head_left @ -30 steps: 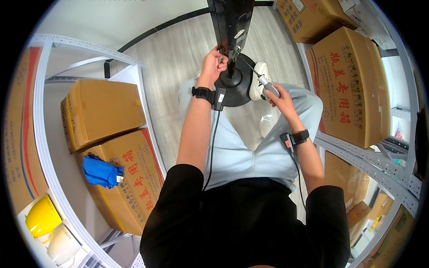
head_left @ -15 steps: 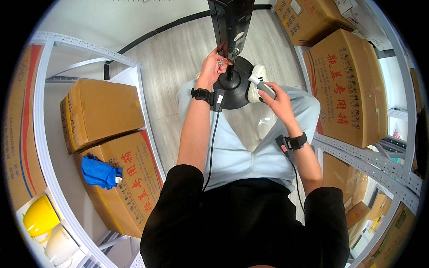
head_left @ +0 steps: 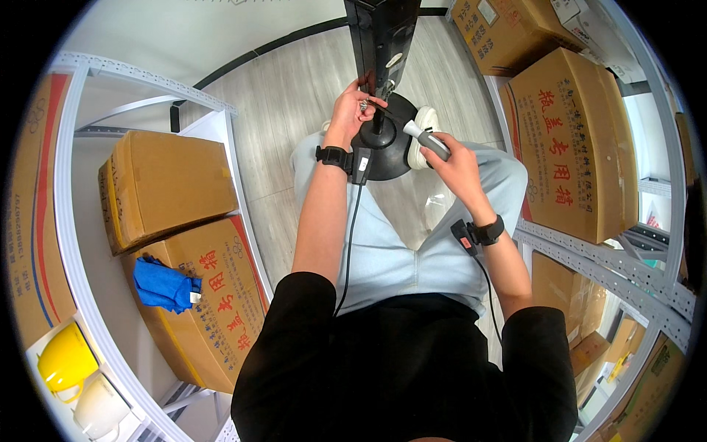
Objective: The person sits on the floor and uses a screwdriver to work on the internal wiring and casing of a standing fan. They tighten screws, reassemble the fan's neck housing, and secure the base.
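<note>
A screwdriver (head_left: 430,142) with a grey and white handle is gripped in my right hand (head_left: 458,168). Its thin dark shaft points up and left toward my left fingers. My left hand (head_left: 347,115) is curled at the lower end of a tall black stand (head_left: 381,51), with small silvery metal pieces (head_left: 363,105), which look like screws, in its fingers. Below the column, a short pole runs into a round black base (head_left: 389,166) on the floor. Whether the screwdriver's tip touches anything is hard to see.
My legs (head_left: 383,250) straddle the base, with a white shoe (head_left: 425,121) beside it. Shelving holds cardboard boxes (head_left: 184,184) at left and more boxes (head_left: 567,147) at right. A blue cloth (head_left: 166,284) and a yellow hard hat (head_left: 68,356) lie on the left.
My right hand has tilted and shifted the screwdriver slightly, so its shaft now shows, reaching toward my left fingers. The left hand stays almost in place.
</note>
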`<state>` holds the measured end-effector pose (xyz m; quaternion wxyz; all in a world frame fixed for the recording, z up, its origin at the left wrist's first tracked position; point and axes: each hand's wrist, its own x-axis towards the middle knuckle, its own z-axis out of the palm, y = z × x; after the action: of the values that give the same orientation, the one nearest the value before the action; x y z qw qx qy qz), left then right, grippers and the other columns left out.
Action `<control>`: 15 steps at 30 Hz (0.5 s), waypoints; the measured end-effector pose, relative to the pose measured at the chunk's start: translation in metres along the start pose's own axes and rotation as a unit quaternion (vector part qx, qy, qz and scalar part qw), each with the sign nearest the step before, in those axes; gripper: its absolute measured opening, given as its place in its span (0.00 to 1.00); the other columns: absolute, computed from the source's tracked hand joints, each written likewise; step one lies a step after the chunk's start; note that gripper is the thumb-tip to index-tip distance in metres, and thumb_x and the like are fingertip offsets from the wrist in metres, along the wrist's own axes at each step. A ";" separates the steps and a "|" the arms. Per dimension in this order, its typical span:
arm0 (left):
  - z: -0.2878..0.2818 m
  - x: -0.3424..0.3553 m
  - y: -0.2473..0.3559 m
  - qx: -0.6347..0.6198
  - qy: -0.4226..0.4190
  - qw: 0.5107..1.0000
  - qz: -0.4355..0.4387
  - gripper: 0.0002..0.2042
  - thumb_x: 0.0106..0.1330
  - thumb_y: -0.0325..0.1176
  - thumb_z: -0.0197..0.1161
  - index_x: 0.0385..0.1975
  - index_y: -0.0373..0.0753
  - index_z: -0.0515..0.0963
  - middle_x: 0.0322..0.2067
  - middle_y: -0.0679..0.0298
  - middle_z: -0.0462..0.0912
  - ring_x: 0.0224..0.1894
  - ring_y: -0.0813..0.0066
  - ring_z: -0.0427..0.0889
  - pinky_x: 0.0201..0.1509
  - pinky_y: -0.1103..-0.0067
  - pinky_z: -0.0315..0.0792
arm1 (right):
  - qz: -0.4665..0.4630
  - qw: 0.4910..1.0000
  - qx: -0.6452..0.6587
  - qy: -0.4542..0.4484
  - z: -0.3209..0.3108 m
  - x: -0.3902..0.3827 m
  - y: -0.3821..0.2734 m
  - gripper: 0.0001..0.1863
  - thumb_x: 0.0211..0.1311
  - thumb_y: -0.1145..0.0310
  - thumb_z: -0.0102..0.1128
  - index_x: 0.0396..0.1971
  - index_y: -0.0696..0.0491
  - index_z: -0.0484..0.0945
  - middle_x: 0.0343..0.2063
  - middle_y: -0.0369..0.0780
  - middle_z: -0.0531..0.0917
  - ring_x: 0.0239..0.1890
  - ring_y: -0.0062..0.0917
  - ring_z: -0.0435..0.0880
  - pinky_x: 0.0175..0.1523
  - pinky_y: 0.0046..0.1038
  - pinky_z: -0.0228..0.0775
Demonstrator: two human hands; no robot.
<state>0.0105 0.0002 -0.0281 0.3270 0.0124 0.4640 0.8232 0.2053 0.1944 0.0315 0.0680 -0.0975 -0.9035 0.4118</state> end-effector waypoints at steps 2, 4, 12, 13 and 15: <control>0.001 -0.001 0.000 -0.002 -0.002 1.000 0.002 0.25 0.66 0.23 0.40 0.65 0.42 0.60 0.35 0.39 0.82 0.16 0.78 0.63 0.18 0.84 0.57 | -0.001 1.000 -0.006 0.003 0.000 0.000 -0.001 0.22 0.58 0.57 0.68 0.49 0.55 0.81 0.28 0.45 0.86 0.29 0.29 0.87 0.38 0.28 0.75; -0.001 -0.001 0.001 -0.002 -0.003 1.000 0.004 0.25 0.66 0.23 0.40 0.65 0.42 0.60 0.36 0.39 0.82 0.16 0.79 0.63 0.18 0.85 0.56 | 0.012 1.000 -0.006 -0.006 -0.002 0.000 -0.007 0.22 0.58 0.57 0.68 0.49 0.55 0.81 0.28 0.46 0.86 0.29 0.31 0.87 0.37 0.28 0.75; 0.000 0.000 0.001 0.013 -0.003 1.000 0.002 0.25 0.65 0.22 0.41 0.65 0.41 0.60 0.36 0.39 0.82 0.16 0.79 0.63 0.18 0.85 0.56 | -0.051 0.997 -0.051 0.030 -0.002 0.000 -0.008 0.21 0.58 0.59 0.68 0.48 0.54 0.81 0.32 0.45 0.86 0.33 0.35 0.87 0.37 0.32 0.76; 0.000 0.000 0.001 0.017 -0.006 1.000 0.003 0.25 0.65 0.22 0.42 0.65 0.41 0.60 0.35 0.39 0.82 0.16 0.79 0.63 0.18 0.85 0.55 | -0.088 0.992 -0.066 0.053 -0.001 -0.001 -0.007 0.20 0.58 0.60 0.68 0.48 0.54 0.81 0.32 0.44 0.85 0.33 0.36 0.87 0.37 0.33 0.76; -0.001 -0.001 0.000 0.026 -0.004 1.000 0.004 0.26 0.65 0.22 0.42 0.65 0.41 0.59 0.35 0.39 0.82 0.16 0.79 0.63 0.17 0.85 0.55 | -0.098 0.988 -0.110 0.046 -0.004 -0.004 -0.016 0.20 0.59 0.61 0.67 0.50 0.52 0.80 0.33 0.43 0.84 0.32 0.38 0.85 0.36 0.35 0.76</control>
<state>0.0105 -0.0008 -0.0281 0.3253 0.0265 0.4840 0.8119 0.2080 0.1861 0.0466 0.1388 -0.0341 -0.9443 0.2966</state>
